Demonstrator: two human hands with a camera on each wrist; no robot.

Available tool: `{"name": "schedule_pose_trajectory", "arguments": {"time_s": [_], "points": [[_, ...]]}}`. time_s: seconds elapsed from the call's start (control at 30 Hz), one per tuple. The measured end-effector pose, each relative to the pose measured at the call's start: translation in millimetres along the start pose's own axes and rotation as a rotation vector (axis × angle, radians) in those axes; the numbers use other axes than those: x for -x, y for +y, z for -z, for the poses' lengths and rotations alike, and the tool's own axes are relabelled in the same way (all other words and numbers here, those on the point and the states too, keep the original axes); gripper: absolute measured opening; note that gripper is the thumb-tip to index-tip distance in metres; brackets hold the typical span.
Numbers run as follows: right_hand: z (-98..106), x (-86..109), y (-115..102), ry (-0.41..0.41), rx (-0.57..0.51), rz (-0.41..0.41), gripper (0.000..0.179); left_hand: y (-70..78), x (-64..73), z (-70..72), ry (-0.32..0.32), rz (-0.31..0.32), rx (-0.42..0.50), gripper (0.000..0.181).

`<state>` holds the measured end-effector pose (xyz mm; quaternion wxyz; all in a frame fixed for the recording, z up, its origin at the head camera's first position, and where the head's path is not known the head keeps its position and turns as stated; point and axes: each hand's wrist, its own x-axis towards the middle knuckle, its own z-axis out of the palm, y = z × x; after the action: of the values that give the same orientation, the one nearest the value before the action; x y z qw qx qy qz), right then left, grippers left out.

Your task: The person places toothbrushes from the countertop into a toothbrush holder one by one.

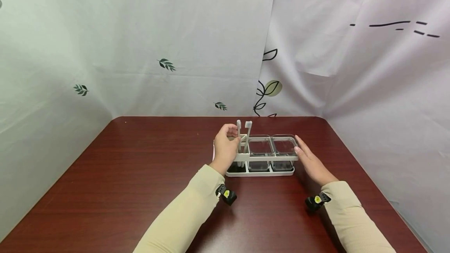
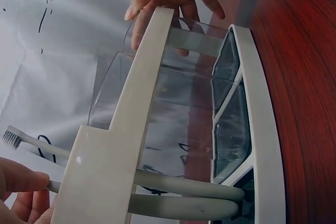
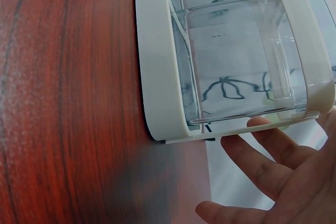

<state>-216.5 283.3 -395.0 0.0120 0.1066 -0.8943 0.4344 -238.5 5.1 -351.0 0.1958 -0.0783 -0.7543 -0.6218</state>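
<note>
Toothbrushes [image 1: 248, 125]: two; left hand [image 1: 226, 146] pinches one. Two cups [image 1: 284, 146], one rack [image 1: 260, 174]. Right hand [image 1: 313, 163], straight-fingered, at 3 o'clock. Wooden table [image 1: 105, 190]; printed cloth [image 1: 197, 38].

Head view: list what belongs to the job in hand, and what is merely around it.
In the job:
Left brush, pinched by the left hand
Right brush, in the rack
Cups, also in the rack
Right hand, at the rack's right end

Just around:
Table, under the rack
Cloth, behind
Wrist cameras
</note>
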Motion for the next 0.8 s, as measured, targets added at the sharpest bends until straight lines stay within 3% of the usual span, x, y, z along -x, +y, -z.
{"name": "schedule_pose_trajectory", "arguments": {"time_s": [0.43,0.8], "points": [[0.0,0.1,-1.2,0.0,0.013,-0.009,0.064,0.8,-1.9,1.7,-0.023,0.018,-0.098,0.022],[0.1,0.3,-2.4,-0.006,0.016,-0.013,0.063,3.1,-3.8,3.0,-0.048,0.054,-0.12,0.023]]}}
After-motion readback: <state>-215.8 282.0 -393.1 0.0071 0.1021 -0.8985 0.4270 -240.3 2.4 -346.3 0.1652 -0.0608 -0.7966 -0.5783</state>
